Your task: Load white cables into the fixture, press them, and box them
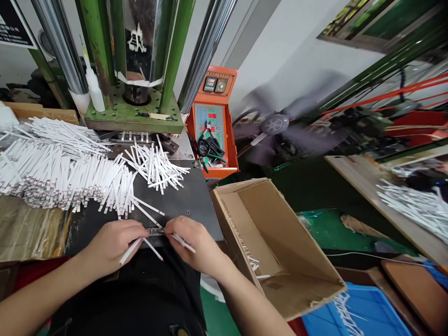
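Both left hand [114,247] and right hand [196,245] clench white strips [130,250] (at the plate edge [210,241]).

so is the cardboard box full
No, the cardboard box holds only a few white strips near its bottom.

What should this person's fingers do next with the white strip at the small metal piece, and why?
Probably ease the white strip in the right hand further into the slotted metal piece: its end sits right at that piece, with the left hand close beside it.
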Available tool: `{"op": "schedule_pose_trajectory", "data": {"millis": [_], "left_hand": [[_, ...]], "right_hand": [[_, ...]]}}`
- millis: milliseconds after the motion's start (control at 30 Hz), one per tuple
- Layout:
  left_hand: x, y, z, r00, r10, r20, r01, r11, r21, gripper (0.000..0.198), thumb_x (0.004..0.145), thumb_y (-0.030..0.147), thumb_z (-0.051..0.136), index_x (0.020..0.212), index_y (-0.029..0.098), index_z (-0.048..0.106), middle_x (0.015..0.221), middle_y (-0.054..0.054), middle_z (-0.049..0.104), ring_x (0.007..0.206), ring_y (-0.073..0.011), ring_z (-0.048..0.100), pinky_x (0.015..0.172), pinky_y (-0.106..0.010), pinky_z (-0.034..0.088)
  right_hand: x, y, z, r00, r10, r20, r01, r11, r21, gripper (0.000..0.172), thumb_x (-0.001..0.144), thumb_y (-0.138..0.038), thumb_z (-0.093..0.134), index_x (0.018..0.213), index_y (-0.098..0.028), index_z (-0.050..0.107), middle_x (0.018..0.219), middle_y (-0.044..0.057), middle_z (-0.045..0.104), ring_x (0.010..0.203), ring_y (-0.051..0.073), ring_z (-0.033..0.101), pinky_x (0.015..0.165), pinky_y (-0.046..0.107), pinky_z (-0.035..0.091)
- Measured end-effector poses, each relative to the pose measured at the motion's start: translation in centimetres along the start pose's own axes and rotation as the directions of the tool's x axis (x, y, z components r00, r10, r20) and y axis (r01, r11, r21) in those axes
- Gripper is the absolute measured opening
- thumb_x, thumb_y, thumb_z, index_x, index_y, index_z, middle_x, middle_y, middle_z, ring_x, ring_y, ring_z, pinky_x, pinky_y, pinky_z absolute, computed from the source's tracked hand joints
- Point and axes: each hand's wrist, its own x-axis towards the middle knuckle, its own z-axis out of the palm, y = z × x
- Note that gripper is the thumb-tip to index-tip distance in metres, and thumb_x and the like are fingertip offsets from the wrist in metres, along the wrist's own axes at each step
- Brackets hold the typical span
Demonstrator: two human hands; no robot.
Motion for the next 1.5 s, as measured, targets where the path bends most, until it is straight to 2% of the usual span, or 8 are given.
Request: {"op": "schedule_pose_trajectory", "data": {"millis": [133, 233, 533, 800, 1100, 1200, 1333, 1500], "left_hand": [[0.4, 0.8, 0.6, 0.992, -0.101, 0.077, 0.087, 0.983, 0.159, 0.026, 0.092, 0.016, 0.042, 0.091, 0.017, 0.068, 0.085, -0.005, 0.070, 0.076, -0.0182, 0.068, 0.067, -0.027, 0.053], [0.6, 1.2, 0.6, 0.990, -0.101, 0.102, 0.078, 0.975, 0.209, 0.029, 0.091, 0.012, 0.040, 0.091, 0.018, 0.069, 0.085, -0.005, 0.070, 0.076, -0.0187, 0.067, 0.068, -0.028, 0.053], [-1.0, -0.7, -0.9, 0.973, -0.161, -0.166, 0.140, 0.982, -0.130, 0.023, 0.089, 0.012, 0.052, 0.086, 0.019, 0.073, 0.089, -0.001, 0.074, 0.081, -0.0118, 0.071, 0.075, -0.016, 0.055], [-1.2, -0.6, 0.6, 0.969, -0.102, -0.225, 0.087, 0.993, -0.074, 0.019, 0.091, 0.014, 0.054, 0.090, 0.019, 0.072, 0.090, -0.002, 0.075, 0.083, -0.0136, 0.072, 0.079, -0.019, 0.058], [-3.0, -1.3, 0.6, 0.976, 0.046, -0.212, -0.047, 0.999, 0.002, 0.019, 0.094, 0.012, 0.050, 0.101, 0.018, 0.067, 0.096, -0.003, 0.073, 0.098, -0.0127, 0.068, 0.092, -0.020, 0.053], [-3.7, -1.3, 0.3, 0.983, 0.007, -0.184, -0.010, 1.000, -0.015, 0.020, 0.095, 0.014, 0.049, 0.099, 0.019, 0.068, 0.095, -0.002, 0.073, 0.094, -0.0123, 0.069, 0.089, -0.019, 0.054], [-4.5, -1.8, -0.1, 0.983, -0.002, -0.182, -0.007, 0.999, -0.050, 0.024, 0.095, 0.014, 0.046, 0.102, 0.019, 0.069, 0.097, -0.003, 0.073, 0.095, -0.0133, 0.069, 0.088, -0.020, 0.056], [-5.0, -3.2, -3.0, 1.000, -0.001, 0.000, 0.001, 0.995, 0.099, 0.039, 0.094, 0.007, 0.037, 0.115, 0.022, 0.066, 0.117, -0.006, 0.067, 0.110, -0.0158, 0.062, 0.098, -0.027, 0.051]], "right_hand": [[0.0, -1.1, 0.6, 0.994, -0.014, 0.108, 0.041, 0.968, -0.249, 0.017, 0.086, -0.005, 0.045, 0.083, -0.016, 0.057, 0.082, 0.010, 0.064, 0.071, 0.022, 0.057, 0.064, 0.033, 0.049], [-0.2, -1.1, 0.6, 0.993, 0.005, 0.118, 0.020, 0.977, -0.214, 0.019, 0.086, -0.002, 0.045, 0.087, -0.015, 0.059, 0.084, 0.010, 0.066, 0.074, 0.022, 0.060, 0.065, 0.033, 0.052], [-1.9, 1.8, 0.5, 0.976, 0.068, -0.207, -0.048, 0.994, 0.102, 0.018, 0.094, -0.010, 0.051, 0.095, -0.022, 0.064, 0.089, 0.005, 0.071, 0.089, 0.019, 0.066, 0.080, 0.033, 0.057], [-2.4, 1.3, 1.3, 0.983, -0.132, -0.127, 0.110, 0.980, -0.164, 0.024, 0.092, -0.007, 0.047, 0.108, -0.019, 0.060, 0.100, 0.010, 0.071, 0.100, 0.024, 0.064, 0.086, 0.041, 0.055], [-2.5, 2.6, 1.6, 0.990, 0.011, -0.139, -0.031, 0.989, -0.143, 0.015, 0.093, -0.013, 0.052, 0.103, -0.018, 0.063, 0.089, 0.009, 0.067, 0.083, 0.023, 0.058, 0.077, 0.041, 0.052], [-1.0, 2.7, 0.7, 0.999, -0.034, 0.037, 0.036, 0.998, -0.055, 0.016, 0.094, -0.012, 0.051, 0.100, -0.018, 0.065, 0.089, 0.008, 0.067, 0.084, 0.021, 0.058, 0.075, 0.035, 0.052], [2.7, 2.2, -0.2, 0.975, 0.182, 0.125, -0.168, 0.979, -0.115, 0.021, 0.087, -0.014, 0.066, 0.108, -0.017, 0.063, 0.097, 0.008, 0.065, 0.092, 0.022, 0.060, 0.083, 0.035, 0.050], [5.5, 0.8, 1.7, 0.884, 0.409, 0.227, -0.325, 0.886, -0.331, 0.040, 0.080, -0.012, 0.070, 0.118, -0.012, 0.054, 0.104, 0.012, 0.062, 0.093, 0.025, 0.059, 0.080, 0.036, 0.047]]}}
